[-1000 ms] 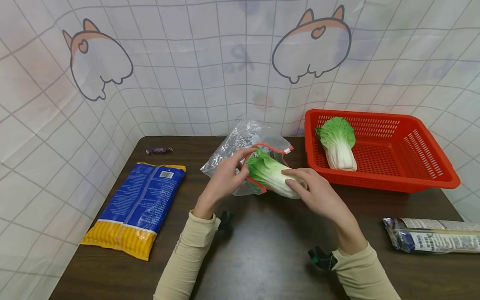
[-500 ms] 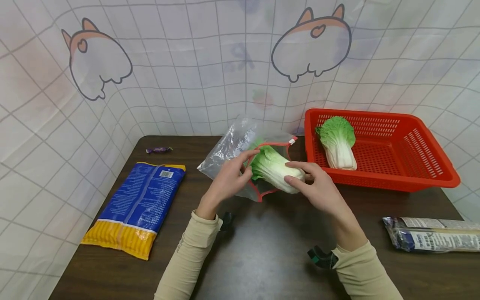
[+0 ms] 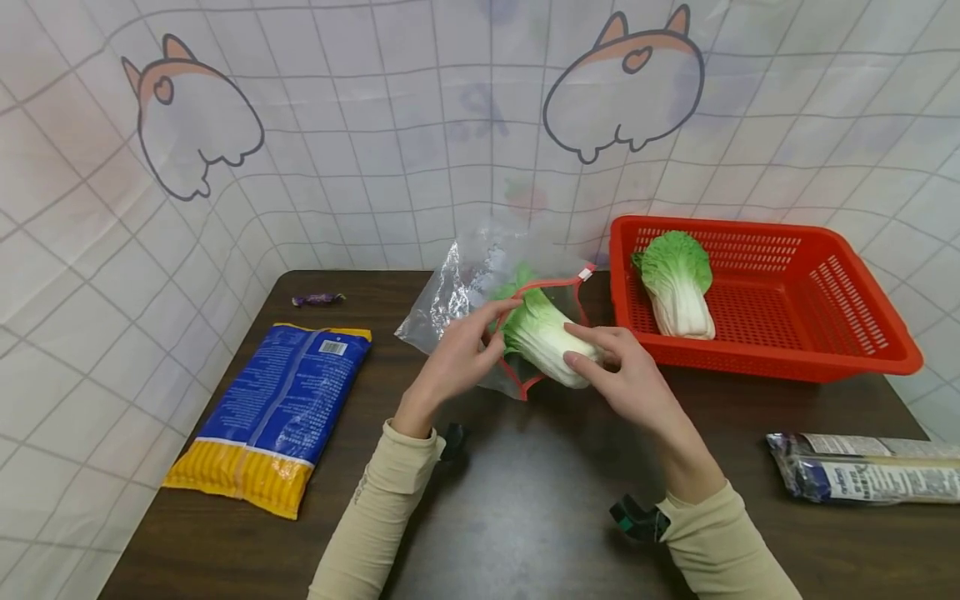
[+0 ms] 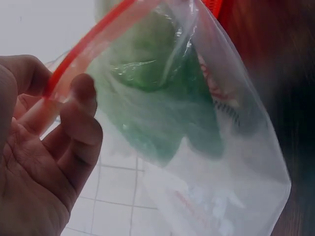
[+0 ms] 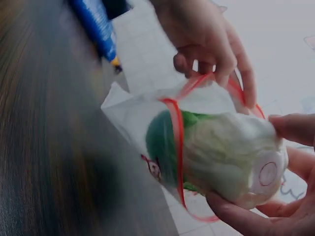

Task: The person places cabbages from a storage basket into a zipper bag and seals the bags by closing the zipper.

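A napa cabbage (image 3: 551, 340) lies tilted with its leafy end inside a clear zip bag (image 3: 442, 296) that has a red zip edge. Its white base sticks out of the bag's mouth toward the right. My right hand (image 3: 626, 371) grips that base between thumb and fingers. With the left hand (image 3: 461, 354) I pinch the red edge of the bag on its near-left side. Through the plastic in the left wrist view, the green leaves (image 4: 147, 103) show inside the bag. The right wrist view shows the cabbage's round base end (image 5: 268, 172) between my fingers.
A red basket (image 3: 825, 367) at the back right holds a second napa cabbage (image 3: 678, 287). On the left lies a blue and yellow packet (image 3: 270, 417), with a small purple-wrapped candy (image 3: 318, 300) behind it. A long clear-and-printed package (image 3: 862, 471) lies at the right edge.
My right hand has moved slightly left and the cabbage has gone deeper into the bag, its leaves now showing through the plastic. The bag's mouth has spread wider. My left hand has shifted slightly right.
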Tool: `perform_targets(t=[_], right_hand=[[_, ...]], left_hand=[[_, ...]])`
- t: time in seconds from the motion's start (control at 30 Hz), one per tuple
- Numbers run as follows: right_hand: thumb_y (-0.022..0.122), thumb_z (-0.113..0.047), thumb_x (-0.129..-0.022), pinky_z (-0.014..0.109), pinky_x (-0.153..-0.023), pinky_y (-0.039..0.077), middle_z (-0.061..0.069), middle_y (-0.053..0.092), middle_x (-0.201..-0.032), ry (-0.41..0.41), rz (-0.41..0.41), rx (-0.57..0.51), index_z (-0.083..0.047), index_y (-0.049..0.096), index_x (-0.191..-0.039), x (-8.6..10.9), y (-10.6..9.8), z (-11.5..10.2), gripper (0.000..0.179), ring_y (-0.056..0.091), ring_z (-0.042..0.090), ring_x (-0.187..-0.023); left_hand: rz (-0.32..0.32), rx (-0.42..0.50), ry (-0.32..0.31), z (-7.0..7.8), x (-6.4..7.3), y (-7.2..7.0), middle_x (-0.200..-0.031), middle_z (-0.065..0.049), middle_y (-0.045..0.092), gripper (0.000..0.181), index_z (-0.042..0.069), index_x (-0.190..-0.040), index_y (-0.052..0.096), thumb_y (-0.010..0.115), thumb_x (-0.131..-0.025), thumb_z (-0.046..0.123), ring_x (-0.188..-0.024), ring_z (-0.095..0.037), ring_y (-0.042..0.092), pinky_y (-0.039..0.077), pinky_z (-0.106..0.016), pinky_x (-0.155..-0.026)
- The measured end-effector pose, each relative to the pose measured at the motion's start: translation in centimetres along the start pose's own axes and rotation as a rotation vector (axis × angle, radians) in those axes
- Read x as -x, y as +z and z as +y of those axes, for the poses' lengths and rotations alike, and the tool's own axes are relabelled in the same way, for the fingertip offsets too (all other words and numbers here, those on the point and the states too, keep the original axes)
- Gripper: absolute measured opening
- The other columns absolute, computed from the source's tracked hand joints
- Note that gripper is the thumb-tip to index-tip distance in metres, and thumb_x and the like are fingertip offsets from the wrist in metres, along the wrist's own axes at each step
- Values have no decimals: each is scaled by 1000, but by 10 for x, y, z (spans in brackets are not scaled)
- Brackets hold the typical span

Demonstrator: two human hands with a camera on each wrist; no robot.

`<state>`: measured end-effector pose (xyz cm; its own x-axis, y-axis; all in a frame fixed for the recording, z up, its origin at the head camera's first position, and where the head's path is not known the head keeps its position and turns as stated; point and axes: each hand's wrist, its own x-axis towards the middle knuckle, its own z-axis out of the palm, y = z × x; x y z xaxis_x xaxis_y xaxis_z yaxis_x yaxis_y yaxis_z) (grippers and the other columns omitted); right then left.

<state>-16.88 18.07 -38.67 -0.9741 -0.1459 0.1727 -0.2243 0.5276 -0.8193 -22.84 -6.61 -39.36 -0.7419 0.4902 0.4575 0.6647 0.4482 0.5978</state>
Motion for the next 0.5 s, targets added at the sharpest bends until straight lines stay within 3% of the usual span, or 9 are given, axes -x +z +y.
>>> perform_targets(t=[0.13, 0.33, 0.5], right_hand=[[66, -35, -93, 35, -77, 44, 12, 49, -126, 18, 63, 6, -18, 61, -136, 1, 4, -4, 47, 51, 24, -101], [64, -39, -94, 29, -73, 49, 12, 47, -125, 106, 28, -189, -21, 57, -140, 1, 5, -4, 50, 60, 29, -102], [71, -29, -91, 36, -71, 45, 16, 51, -121, -13, 264, -19, -14, 62, -135, -1, 15, -2, 47, 51, 24, -95]], left_hand=[[28, -39, 10, 0, 0, 0, -68, 6, 54, 50, 16, -136, 56, 49, -89, 1, -54, -8, 45, 38, -26, -50], [46, -123, 26, 0, 1, 3, -72, 7, 55, 49, 18, -138, 54, 56, -90, 7, -57, -6, 46, 38, -25, -48], [5, -72, 47, 2, 0, 3, -77, 4, 56, 55, 13, -137, 54, 51, -84, -4, -58, -6, 48, 38, -25, -51]])
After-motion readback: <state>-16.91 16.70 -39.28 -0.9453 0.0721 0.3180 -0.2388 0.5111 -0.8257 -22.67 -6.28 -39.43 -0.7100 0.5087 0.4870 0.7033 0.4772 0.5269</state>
